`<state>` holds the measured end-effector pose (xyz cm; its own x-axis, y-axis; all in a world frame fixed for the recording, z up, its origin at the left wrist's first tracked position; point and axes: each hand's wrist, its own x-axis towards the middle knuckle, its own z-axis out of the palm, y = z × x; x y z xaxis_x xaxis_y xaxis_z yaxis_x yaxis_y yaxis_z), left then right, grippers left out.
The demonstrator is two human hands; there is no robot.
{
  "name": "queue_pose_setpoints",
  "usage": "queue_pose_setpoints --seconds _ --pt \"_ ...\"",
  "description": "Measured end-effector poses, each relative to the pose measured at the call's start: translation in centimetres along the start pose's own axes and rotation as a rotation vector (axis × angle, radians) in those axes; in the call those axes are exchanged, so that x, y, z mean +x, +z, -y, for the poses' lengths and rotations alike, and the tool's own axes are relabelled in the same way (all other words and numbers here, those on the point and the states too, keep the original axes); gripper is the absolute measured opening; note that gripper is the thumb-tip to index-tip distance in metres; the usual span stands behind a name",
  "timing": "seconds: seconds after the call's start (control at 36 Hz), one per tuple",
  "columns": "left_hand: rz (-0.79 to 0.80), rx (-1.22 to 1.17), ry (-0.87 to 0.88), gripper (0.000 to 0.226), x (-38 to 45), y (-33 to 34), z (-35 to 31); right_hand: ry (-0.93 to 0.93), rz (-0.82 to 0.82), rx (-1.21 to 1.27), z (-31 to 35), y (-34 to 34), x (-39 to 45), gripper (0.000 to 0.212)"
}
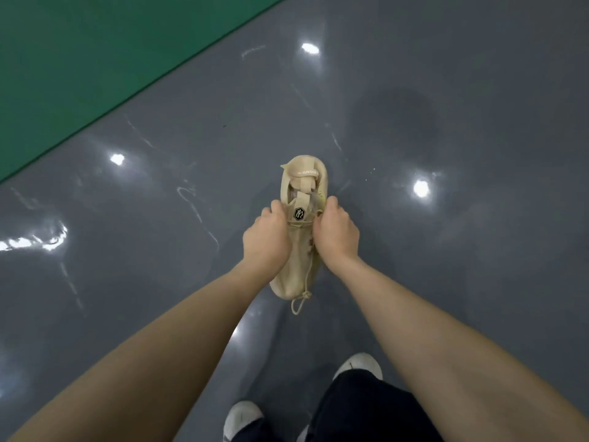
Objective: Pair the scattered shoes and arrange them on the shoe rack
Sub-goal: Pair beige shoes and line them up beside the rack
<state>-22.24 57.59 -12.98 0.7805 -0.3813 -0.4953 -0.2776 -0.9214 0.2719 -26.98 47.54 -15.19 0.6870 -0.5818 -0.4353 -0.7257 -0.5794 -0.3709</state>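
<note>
view: head camera, looking down past both forearms at the floor (414, 90).
shoe: one beige shoe (301, 224), heel end farthest from the person, toe nearest, a lace loop (299, 303) hanging from the toe end. it is held in front of the body; whether it rests on the floor or is off it cannot be told.
second shoe: whether a matching one lies under or beside the first cannot be told; only one heel tab (306, 171) and one tongue badge (299, 213) show.
left hand: the left hand (267, 232) grips the shoe's left side at the collar, fingers curled over the edge.
right hand: the right hand (334, 231) grips the right side the same way, thumb up near the opening.
surroundings: glossy grey floor with lamp reflections; a green strip (79, 52) at upper left; the person's own white shoes (358, 365) and dark trousers (360, 409) at the bottom edge.
shoe rack: not in view.
step in hand: judged as gathering or carrying a shoe, an early part of the task, nothing placed yet as far as shown.
next move calls for: keeping both grips firm at the collar, finding its mate if that is missing, then turning toward the rack and setting the shoe down level, with the hanging lace kept from snagging.
</note>
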Motion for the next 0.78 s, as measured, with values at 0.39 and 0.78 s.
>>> queue_pose_setpoints --seconds 0.39,0.78 --pt "-0.068 0.093 0.210 0.020 -12.0 -18.7 -16.5 0.060 -0.111 0.059 0.5 -26.8 -10.8 0.004" --pt "0.000 0.241 0.408 0.012 -17.4 -28.6 -33.4 0.212 -0.224 0.121 -4.0 -46.3 -16.8 0.011"
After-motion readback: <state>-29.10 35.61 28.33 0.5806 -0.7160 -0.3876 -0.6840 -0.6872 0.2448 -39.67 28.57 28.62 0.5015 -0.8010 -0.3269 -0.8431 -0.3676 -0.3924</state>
